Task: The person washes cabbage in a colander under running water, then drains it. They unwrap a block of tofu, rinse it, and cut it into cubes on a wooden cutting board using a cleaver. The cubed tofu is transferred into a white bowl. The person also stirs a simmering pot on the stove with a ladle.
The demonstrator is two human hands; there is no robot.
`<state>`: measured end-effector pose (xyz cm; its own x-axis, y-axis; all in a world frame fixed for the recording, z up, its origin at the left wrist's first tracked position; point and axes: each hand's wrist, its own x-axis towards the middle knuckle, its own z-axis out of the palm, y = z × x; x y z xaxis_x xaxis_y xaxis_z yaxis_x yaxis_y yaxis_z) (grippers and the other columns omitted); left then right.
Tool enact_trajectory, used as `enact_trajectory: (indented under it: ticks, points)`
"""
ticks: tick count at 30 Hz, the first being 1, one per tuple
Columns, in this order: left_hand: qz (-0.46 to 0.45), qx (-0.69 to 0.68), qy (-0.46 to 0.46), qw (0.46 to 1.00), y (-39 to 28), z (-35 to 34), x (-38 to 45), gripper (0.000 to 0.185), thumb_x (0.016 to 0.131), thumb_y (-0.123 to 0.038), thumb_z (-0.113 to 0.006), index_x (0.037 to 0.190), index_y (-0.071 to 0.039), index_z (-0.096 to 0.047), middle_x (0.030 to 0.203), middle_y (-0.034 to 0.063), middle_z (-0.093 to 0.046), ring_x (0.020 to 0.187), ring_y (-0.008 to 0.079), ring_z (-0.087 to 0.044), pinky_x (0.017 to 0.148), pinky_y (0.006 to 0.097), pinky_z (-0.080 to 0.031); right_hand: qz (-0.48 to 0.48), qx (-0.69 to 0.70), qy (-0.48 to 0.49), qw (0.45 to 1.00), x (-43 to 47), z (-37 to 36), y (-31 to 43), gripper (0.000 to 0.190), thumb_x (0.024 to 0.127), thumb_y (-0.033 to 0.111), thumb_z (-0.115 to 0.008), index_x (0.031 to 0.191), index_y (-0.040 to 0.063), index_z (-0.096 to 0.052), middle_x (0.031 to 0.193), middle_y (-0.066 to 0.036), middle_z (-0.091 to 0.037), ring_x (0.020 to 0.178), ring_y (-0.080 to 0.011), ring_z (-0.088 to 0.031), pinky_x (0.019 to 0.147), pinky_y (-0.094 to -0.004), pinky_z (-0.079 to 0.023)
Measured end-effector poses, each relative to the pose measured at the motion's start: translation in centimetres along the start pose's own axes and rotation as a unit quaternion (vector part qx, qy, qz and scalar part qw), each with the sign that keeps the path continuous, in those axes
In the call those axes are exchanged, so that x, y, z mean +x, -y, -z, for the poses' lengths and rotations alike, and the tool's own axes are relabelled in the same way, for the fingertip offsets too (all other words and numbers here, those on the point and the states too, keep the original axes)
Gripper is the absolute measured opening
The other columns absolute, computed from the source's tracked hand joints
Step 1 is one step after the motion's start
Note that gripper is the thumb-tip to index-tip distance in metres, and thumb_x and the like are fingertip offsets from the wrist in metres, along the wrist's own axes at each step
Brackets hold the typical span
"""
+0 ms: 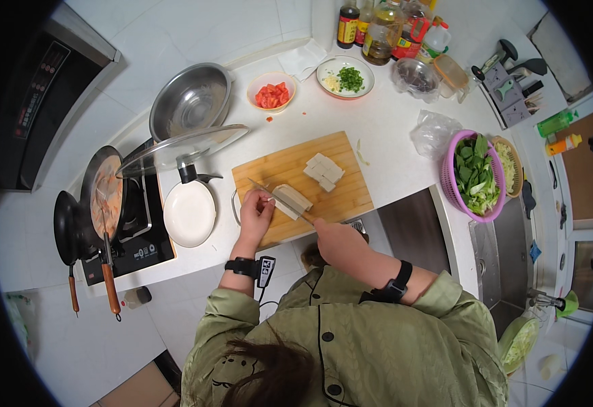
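Note:
A wooden cutting board (255,170) lies on the counter before me. My right hand (339,241) is closed around the handle of a kitchen knife (286,204), whose blade lies across the near side of a tofu block (295,195). My left hand (256,211) is at the board's left part, with its fingertips bent together beside the blade near its tip; whether they hold a small white piece is unclear. Cut tofu pieces (324,172) sit together at the board's upper right. The knife's handle is mostly hidden in my right hand.
Left, a pan of food (107,191) stands on the cooktop (149,254), near a glass lid (189,147) and white pan (189,213). Beyond the board are a steel bowl (194,99), tomato bowl (272,92) and plate (344,76). Right: a purple basket of greens (502,196) beside the sink (505,264).

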<state>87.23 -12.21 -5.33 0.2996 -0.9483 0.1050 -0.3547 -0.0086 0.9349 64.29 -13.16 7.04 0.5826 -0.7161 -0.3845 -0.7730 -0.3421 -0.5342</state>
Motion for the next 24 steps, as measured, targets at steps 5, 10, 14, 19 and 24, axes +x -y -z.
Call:
enact_trajectory:
  ticks: [5,10,14,19,24]
  points:
    - [0.012,-0.006,0.004,1.000,-0.2,0.0,0.0,0.013,0.084,0.004,-0.066,0.094,-0.001,-0.059,0.094,0.0055,-0.054,0.075,0.0119,-0.056,0.068,0.0229,-0.049,-0.013,0.001,0.010,1.000,1.3,-1.5,-1.1,0.011,0.083,0.005,-0.050,0.094,0.001,-0.049,0.080,-0.024,-0.065,0.080,-0.0417,-0.065,0.069,-0.0485,-0.052]
    - [0.019,0.015,0.018,1.000,-0.2,0.2,0.0,0.012,0.085,0.002,-0.066,0.095,-0.002,-0.058,0.095,0.0051,-0.054,0.081,0.0131,-0.057,0.073,0.0241,-0.049,-0.002,0.026,-0.013,1.000,2.5,-3.1,-2.8,0.011,0.083,0.007,-0.050,0.093,0.002,-0.050,0.080,-0.024,-0.065,0.080,-0.0425,-0.064,0.070,-0.0494,-0.051]
    - [0.031,0.017,0.023,0.999,-0.1,0.1,0.1,0.013,0.086,0.000,-0.066,0.096,-0.002,-0.059,0.096,0.0046,-0.053,0.085,0.0135,-0.057,0.075,0.0244,-0.049,-0.002,0.068,-0.043,0.997,2.8,-2.1,-4.3,0.009,0.083,0.011,-0.053,0.088,0.004,-0.053,0.080,-0.023,-0.065,0.083,-0.0437,-0.062,0.073,-0.0501,-0.050]
    - [0.004,0.025,0.026,0.999,-0.5,0.1,0.3,0.017,0.085,-0.002,-0.068,0.099,-0.004,-0.059,0.098,0.0039,-0.052,0.085,0.0133,-0.055,0.074,0.0240,-0.048,-0.057,0.204,0.005,0.977,4.0,1.9,-5.0,0.014,0.082,0.010,-0.055,0.093,0.001,-0.059,0.067,-0.015,-0.061,0.054,-0.0311,-0.061,0.050,-0.0421,-0.049]
    - [0.024,0.022,0.088,0.996,-1.7,0.5,0.4,0.033,0.078,-0.003,-0.075,0.107,-0.005,-0.059,0.103,0.0045,-0.052,0.087,0.0143,-0.053,0.075,0.0246,-0.047,-0.076,0.367,0.098,0.922,5.2,6.2,-6.9,0.016,0.082,0.007,-0.056,0.095,-0.001,-0.060,0.052,-0.007,-0.051,0.035,-0.0170,-0.048,0.034,-0.0315,-0.041]
